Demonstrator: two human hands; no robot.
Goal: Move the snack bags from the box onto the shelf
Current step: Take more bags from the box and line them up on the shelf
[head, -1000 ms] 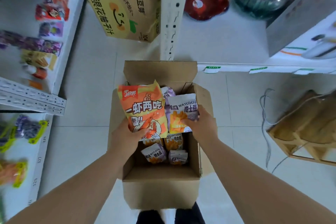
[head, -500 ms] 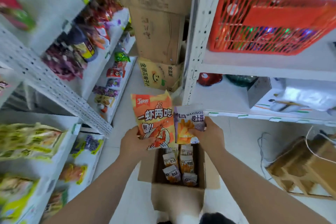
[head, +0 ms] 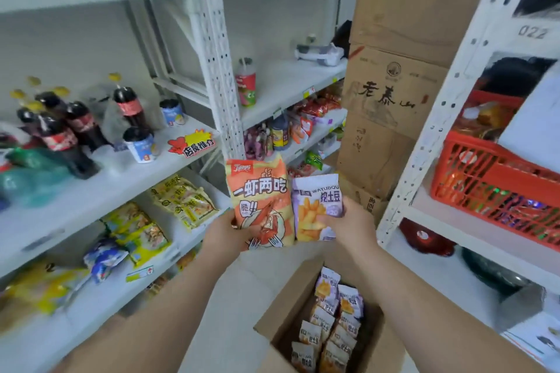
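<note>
Above the open box [head: 306, 285] (small packets inside): left hand [head: 225, 235] grips the orange shrimp-snack bag [head: 260, 200]; right hand [head: 353, 225] grips the purple potato-stick bag [head: 315, 209].

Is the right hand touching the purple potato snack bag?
Touching. The head view shows the right hand gripping the purple potato snack bag, with the thumb pressed on its front.

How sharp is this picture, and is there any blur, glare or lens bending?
Head view: the orange shrimp bag in the left hand and the purple potato bag in the right hand are sharp, print legible; head view: yellow bags at the lower left edge smear; head view: the white shelf upright leans from wide-angle distortion; head view: soft, even light, no strong glare.
</note>
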